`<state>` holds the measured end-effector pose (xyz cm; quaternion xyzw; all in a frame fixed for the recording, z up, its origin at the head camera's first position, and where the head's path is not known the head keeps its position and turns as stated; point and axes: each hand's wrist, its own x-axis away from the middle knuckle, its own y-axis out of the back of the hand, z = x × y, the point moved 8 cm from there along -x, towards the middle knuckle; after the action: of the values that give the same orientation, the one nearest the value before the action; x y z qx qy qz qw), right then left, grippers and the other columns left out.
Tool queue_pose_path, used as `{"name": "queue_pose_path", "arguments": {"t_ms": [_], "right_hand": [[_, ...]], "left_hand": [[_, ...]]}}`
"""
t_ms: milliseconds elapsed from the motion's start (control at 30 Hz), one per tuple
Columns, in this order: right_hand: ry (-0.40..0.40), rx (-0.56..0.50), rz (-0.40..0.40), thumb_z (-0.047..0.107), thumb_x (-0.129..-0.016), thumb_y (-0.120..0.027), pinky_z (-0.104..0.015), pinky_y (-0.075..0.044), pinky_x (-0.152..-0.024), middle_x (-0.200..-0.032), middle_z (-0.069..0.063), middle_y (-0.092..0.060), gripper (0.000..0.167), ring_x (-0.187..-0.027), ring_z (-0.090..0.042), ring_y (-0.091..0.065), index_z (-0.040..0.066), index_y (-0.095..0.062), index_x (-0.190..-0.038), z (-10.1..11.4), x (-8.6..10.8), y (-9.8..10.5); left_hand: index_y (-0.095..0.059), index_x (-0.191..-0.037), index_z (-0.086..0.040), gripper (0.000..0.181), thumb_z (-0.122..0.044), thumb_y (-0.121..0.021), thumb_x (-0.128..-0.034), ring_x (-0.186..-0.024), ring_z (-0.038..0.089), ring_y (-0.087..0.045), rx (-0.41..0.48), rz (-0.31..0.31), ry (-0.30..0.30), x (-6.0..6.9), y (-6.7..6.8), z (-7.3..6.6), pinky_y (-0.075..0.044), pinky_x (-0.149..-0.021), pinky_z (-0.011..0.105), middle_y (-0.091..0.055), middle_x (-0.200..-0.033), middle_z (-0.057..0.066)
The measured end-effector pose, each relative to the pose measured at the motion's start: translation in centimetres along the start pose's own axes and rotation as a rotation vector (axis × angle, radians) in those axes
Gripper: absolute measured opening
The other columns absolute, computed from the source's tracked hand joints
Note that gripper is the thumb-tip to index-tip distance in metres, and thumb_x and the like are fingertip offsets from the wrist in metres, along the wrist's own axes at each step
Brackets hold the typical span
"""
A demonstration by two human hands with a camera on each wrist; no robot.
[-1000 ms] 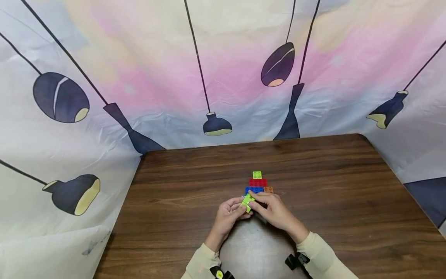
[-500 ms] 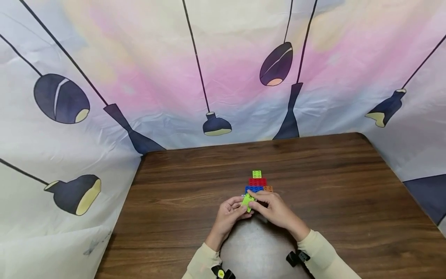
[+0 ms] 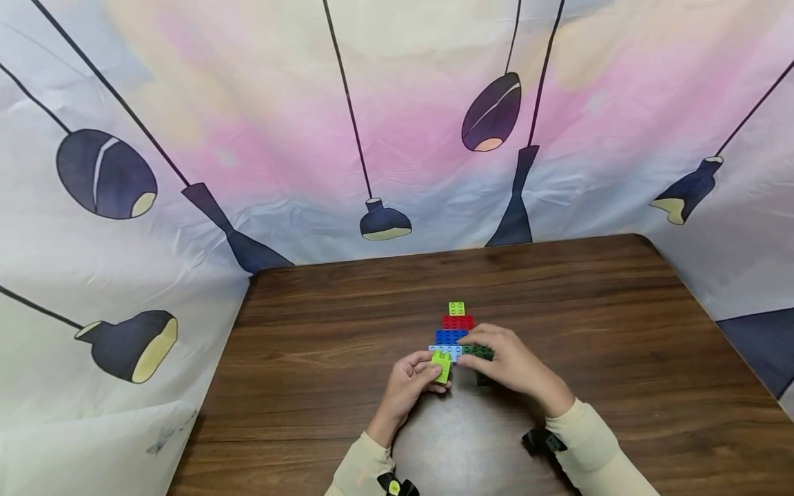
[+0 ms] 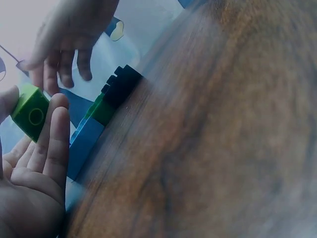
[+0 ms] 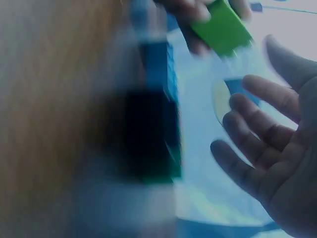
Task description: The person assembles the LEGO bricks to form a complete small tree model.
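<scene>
My left hand (image 3: 406, 386) pinches a lime green brick (image 3: 441, 366) between thumb and fingers, in front of the brick arrangement. The same brick (image 4: 32, 113) shows in the left wrist view, and the right wrist view has it (image 5: 223, 29) near the top. My right hand (image 3: 511, 362) is apart from it, fingers loosely bent and holding nothing, over the right side of the arrangement. Rows of bricks lie on the table: lime green (image 3: 456, 308), red (image 3: 457, 322), blue (image 3: 451, 337), light blue (image 3: 445, 351) and dark green (image 3: 477, 351). A dark brick (image 4: 123, 85) sits at the near right.
The brown wooden table (image 3: 335, 310) extends around the bricks on all sides. Behind it and at its sides hangs a pastel cloth (image 3: 279, 151) printed with dark lamps. Black straps with small devices sit on both wrists.
My right hand has let go of the lime green brick and moved right. The brick stays in my left hand, now more upright, and more of the light blue and dark green bricks shows.
</scene>
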<state>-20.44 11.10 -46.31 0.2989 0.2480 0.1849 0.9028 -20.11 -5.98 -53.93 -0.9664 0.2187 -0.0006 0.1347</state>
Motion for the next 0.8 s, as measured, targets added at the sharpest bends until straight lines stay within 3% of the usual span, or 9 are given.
{"name": "queue_pose_path", "arguments": {"t_ms": [167, 367, 500, 633, 800], "right_hand": [[0.001, 0.128, -0.018, 0.010, -0.095, -0.080, -0.038, -0.062, -0.079, -0.107, -0.007, -0.074, 0.020, -0.092, -0.018, -0.071, 0.003, -0.078, -0.114, -0.4, 0.1, 1.3], [-0.047, 0.164, 0.046, 0.008, -0.093, -0.082, -0.039, -0.062, -0.077, -0.107, -0.007, -0.074, 0.022, -0.092, -0.022, -0.071, 0.003, -0.078, -0.115, -0.8, 0.4, 1.4], [-0.115, 0.218, 0.117, 0.011, -0.089, -0.086, -0.034, -0.060, -0.073, -0.103, -0.003, -0.072, 0.025, -0.088, -0.017, -0.068, 0.005, -0.078, -0.112, -1.2, 0.6, 1.1], [-0.161, 0.279, 0.194, 0.013, -0.087, -0.088, -0.031, -0.056, -0.071, -0.096, 0.005, -0.067, 0.019, -0.084, -0.009, -0.063, 0.012, -0.078, -0.102, -1.4, 0.8, 0.5], [-0.178, 0.306, 0.236, 0.009, -0.086, -0.088, -0.029, -0.052, -0.066, -0.089, 0.008, -0.064, 0.016, -0.077, -0.006, -0.056, 0.014, -0.074, -0.091, -1.3, 0.9, 0.0]], "left_hand": [[-0.051, -0.127, 0.026, 0.041, -0.003, -0.065, -0.1015, -0.081, 0.015, -0.077, 0.010, -0.025, 0.007, -0.1, 0.1, -0.1, -0.064, -0.073, 0.028, -0.074, -0.107, 0.023], [-0.054, -0.128, 0.022, 0.039, -0.003, -0.067, -0.1012, -0.081, 0.014, -0.076, 0.020, -0.035, 0.010, -0.2, 0.1, -0.1, -0.063, -0.071, 0.026, -0.075, -0.103, 0.016], [-0.055, -0.129, 0.020, 0.040, -0.004, -0.068, -0.1008, -0.080, 0.013, -0.075, 0.008, -0.046, 0.010, -0.2, 0.2, 0.0, -0.063, -0.070, 0.026, -0.075, -0.101, 0.011], [-0.055, -0.129, 0.021, 0.040, -0.004, -0.068, -0.1010, -0.080, 0.013, -0.076, 0.004, -0.043, -0.005, -0.1, 0.2, 0.0, -0.063, -0.069, 0.026, -0.075, -0.102, 0.015], [-0.055, -0.127, 0.022, 0.039, -0.005, -0.067, -0.1021, -0.081, 0.014, -0.076, 0.012, -0.029, -0.023, 0.0, 0.1, -0.1, -0.063, -0.070, 0.026, -0.073, -0.104, 0.023]]}}
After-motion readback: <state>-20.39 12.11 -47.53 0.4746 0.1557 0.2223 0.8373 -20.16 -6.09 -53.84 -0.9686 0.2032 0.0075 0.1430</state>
